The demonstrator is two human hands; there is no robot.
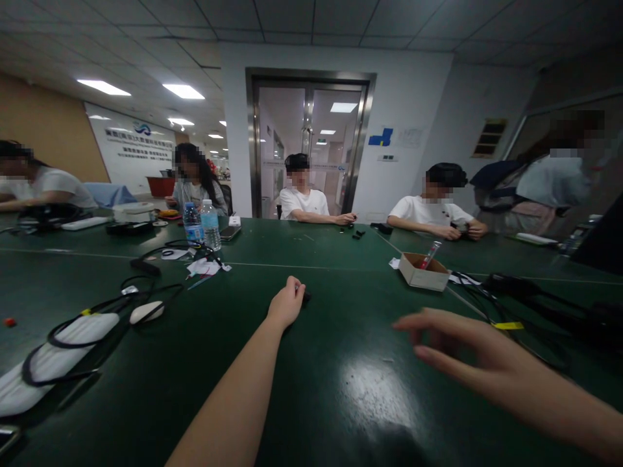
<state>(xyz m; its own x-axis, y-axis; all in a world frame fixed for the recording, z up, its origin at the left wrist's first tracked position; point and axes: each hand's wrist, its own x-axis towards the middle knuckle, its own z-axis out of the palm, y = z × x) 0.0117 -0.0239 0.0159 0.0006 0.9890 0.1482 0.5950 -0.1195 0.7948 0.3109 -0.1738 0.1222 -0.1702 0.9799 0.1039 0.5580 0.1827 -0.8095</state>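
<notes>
Fingers of the left hand [287, 303] curl loosely around a small black object [305, 297] that rests on the green table [341, 389], the arm stretched well forward; only a sliver of the object shows past the knuckles, so what it is cannot be told. Nearer the body and off to the right, the right hand [467, 353] hovers over the table, spread wide with fingers apart, holding nothing. Beyond the right hand sits a small cardboard box [422, 270]. Left of the left hand lie black cables [97, 308].
</notes>
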